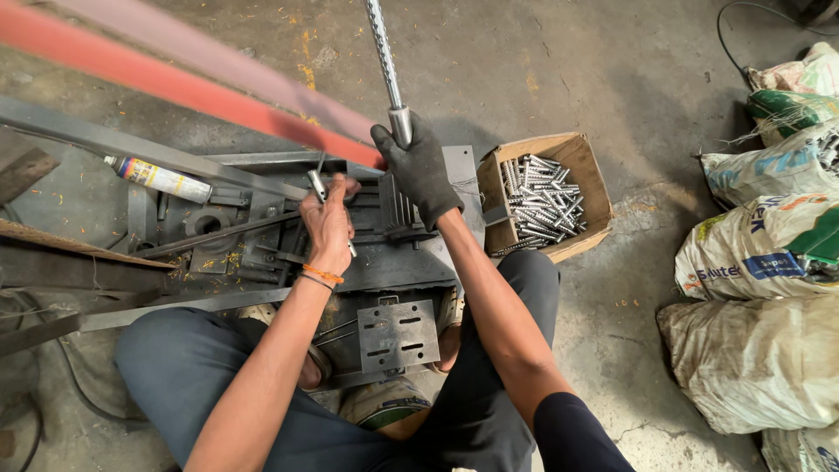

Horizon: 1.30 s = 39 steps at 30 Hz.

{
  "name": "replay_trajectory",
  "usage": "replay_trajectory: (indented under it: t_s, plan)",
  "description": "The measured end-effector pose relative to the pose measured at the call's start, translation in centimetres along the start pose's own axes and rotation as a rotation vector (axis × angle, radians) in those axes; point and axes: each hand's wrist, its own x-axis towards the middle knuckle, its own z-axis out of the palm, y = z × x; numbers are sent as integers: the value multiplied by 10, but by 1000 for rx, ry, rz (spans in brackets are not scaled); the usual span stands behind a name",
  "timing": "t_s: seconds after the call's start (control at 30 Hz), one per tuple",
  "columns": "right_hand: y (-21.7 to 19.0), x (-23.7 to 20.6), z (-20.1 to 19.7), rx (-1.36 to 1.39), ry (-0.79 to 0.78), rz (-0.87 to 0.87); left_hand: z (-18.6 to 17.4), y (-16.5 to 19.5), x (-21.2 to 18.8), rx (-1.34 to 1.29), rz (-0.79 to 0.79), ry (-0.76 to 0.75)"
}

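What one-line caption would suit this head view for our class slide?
A seated person's gloved right hand grips a twisted steel lever while the bare left hand holds a small metal rod over a press jig.

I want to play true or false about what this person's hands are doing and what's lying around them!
1. The right hand wears a black glove. True.
2. The right hand grips a wooden broom. False: it grips a shiny twisted metal rod.
3. The bare left hand holds a small silver metal piece. True.
4. The brown cardboard box is full of oranges. False: it holds short silver metal pieces.
5. Filled woven sacks lie beyond the box. True.
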Motion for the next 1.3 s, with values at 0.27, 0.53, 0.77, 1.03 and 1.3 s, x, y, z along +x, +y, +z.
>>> replay_trajectory:
  t_s: [0.27,0.53,0.77,1.03,1.3]
  plan:
    - [-3,-21,-23,-230,-82,-87,5,51,-21,485,828,-19]
    - [3,-59,-49,-473,-200,-112,5,95,-40,741,1239,-24]
    - [7,-71,-62,-540,-216,-94,7,87,-42,798,1271,-51]
    - [-6,-73,-62,-502,-288,-3,0,80,-37,1112,1424,-114]
    - [-7,-75,-56,-705,-348,-71,-10,85,-34,1121,1500,-72]
